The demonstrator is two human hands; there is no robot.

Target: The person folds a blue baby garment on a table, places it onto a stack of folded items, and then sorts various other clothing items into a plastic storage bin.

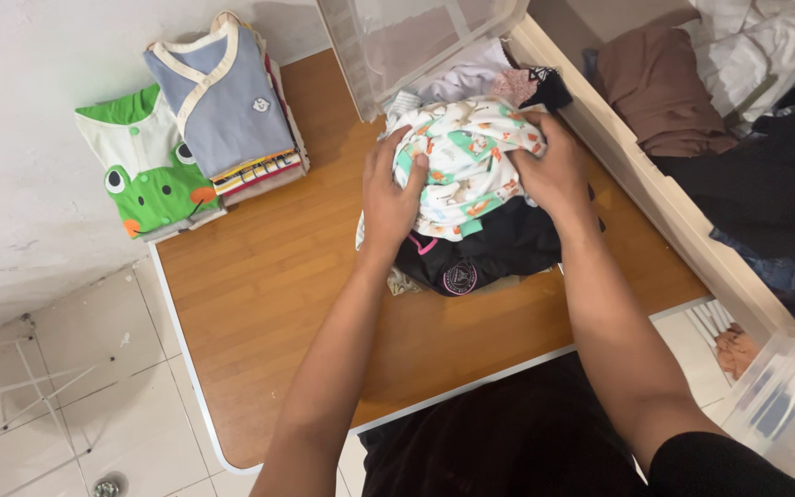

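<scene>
head view: two hands press on a white cotton garment printed with green and orange animals (466, 161).
left hand (390, 198) and right hand (552, 166) are both curled closed on its sides; it sits atop a black folded shirt with a pink round emblem (480, 258) on the wooden low table (269, 294), below a clear plastic bin (407, 46); a folded stack topped by a grey-blue baby top (223, 106) lies well apart.

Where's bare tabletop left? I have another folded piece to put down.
Bare wood runs between the folded stack by the wall and the pile both hands grip, left hand and right hand. The near table edge, left of the left forearm, is bare too. Around the bin and pile it is crowded.
</scene>
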